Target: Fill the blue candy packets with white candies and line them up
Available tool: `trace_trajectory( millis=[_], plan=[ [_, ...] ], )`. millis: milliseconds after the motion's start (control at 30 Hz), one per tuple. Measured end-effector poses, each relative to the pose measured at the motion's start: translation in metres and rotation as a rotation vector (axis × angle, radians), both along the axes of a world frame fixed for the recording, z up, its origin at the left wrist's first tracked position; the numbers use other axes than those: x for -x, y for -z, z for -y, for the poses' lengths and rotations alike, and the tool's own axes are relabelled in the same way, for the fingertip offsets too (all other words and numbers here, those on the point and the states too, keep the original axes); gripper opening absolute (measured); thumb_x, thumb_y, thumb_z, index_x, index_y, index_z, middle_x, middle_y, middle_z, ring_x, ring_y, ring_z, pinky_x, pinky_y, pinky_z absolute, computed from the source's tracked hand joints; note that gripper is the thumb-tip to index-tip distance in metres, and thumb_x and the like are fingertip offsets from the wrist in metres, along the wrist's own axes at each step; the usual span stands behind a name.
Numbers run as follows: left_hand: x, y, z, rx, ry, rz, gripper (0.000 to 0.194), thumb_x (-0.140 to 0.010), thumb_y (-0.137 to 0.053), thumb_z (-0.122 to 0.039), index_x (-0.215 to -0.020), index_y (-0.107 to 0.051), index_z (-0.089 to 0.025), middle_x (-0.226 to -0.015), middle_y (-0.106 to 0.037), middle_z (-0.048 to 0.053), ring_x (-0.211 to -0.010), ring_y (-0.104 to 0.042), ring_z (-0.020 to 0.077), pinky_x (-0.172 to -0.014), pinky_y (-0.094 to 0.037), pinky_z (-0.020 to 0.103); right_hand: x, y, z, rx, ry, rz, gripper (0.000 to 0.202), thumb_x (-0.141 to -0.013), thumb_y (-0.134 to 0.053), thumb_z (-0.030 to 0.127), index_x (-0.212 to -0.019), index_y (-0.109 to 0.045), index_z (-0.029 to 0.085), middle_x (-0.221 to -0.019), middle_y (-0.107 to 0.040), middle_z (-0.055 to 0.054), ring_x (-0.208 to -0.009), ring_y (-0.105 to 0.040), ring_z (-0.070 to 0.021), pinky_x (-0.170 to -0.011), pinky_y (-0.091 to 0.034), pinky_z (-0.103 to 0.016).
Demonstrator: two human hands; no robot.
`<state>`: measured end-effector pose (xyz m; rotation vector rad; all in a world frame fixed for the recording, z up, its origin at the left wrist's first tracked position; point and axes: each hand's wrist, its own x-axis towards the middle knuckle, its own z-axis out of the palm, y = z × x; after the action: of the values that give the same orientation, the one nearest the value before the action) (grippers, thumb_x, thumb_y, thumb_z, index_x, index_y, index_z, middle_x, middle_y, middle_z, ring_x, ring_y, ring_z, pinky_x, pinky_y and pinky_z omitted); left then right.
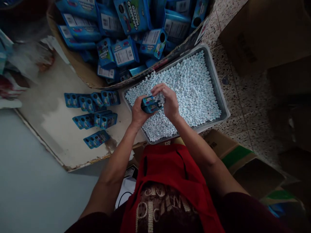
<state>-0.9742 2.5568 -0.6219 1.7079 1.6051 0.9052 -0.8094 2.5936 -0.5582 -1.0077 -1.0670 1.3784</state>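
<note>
My left hand [140, 113] is closed around small blue candy boxes [149, 104], held over the left side of a grey tray [224, 110]. Pale blue and white candies [191, 87] fill the tray. Cupped beside the boxes' right end, my right hand [170, 102] has several of the same candies under its curled fingers, against the boxes. How many boxes the left hand holds is partly hidden by its fingers. Left of the tray, several blue candy boxes [108, 119] stand in short rows on a worn pale table [55, 129].
Behind the tray stands a large cardboard carton [73, 64] heaped with blue candy boxes [123, 55]. Clear plastic bags [29, 58] lie at the far left. Cardboard boxes [267, 35] stand on the speckled floor [240, 97] to the right, with an opened carton [233, 155] near my right arm.
</note>
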Motion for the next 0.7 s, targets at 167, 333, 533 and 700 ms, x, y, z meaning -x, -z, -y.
trace_trajectory(
  millis=[167, 333, 533, 700],
  plan=[
    [0.016, -0.008, -0.004, 0.03, -0.016, -0.032, 0.081, -0.064, -0.101, -0.042, -0.132, -0.059, -0.025, -0.129, -0.076, 0.007, -0.117, -0.074, 0.0307, -0.101, -0.06, 0.04, -0.017, -0.002, 0.029, -0.002, -0.077, 0.229, 0.063, -0.104, -0.035, 0.08, -0.119, -0.077, 0.035, -0.14, -0.071, -0.002, -0.147, -0.059, -0.0266, -0.132, -0.042, -0.052],
    [0.043, -0.027, 0.001, 0.19, 0.115, -0.314, 0.073, -0.057, -0.102, -0.028, -0.12, -0.067, -0.025, -0.116, -0.076, 0.009, -0.114, -0.073, 0.0399, -0.102, -0.058, 0.05, -0.078, 0.048, 0.08, 0.026, 0.161, 0.845, 0.058, -0.106, -0.044, 0.066, -0.142, -0.069, 0.028, -0.16, -0.06, -0.013, -0.161, -0.044, -0.0325, -0.138, -0.03, -0.06],
    [0.003, -0.04, -0.011, 0.394, 0.275, -0.706, 0.054, -0.068, -0.095, -0.027, -0.115, -0.069, -0.023, -0.114, -0.078, 0.014, -0.107, -0.073, 0.0412, -0.089, -0.059, 0.048, -0.066, 0.111, 0.079, -0.02, 0.145, 1.151, 0.068, -0.109, -0.037, 0.062, -0.156, -0.06, 0.019, -0.171, -0.05, -0.016, -0.168, -0.033, -0.0341, -0.139, -0.026, -0.061],
    [-0.041, -0.045, -0.033, 0.363, 0.326, -0.717, 0.062, -0.069, -0.094, -0.028, -0.127, -0.069, -0.024, -0.121, -0.079, 0.011, -0.107, -0.076, 0.0397, -0.088, -0.059, 0.046, -0.04, 0.109, 0.029, -0.07, 0.312, 0.62, 0.051, -0.104, -0.052, 0.064, -0.117, -0.08, 0.023, -0.127, -0.078, -0.01, -0.133, -0.067, -0.0291, -0.128, -0.045, -0.055]
  ],
)
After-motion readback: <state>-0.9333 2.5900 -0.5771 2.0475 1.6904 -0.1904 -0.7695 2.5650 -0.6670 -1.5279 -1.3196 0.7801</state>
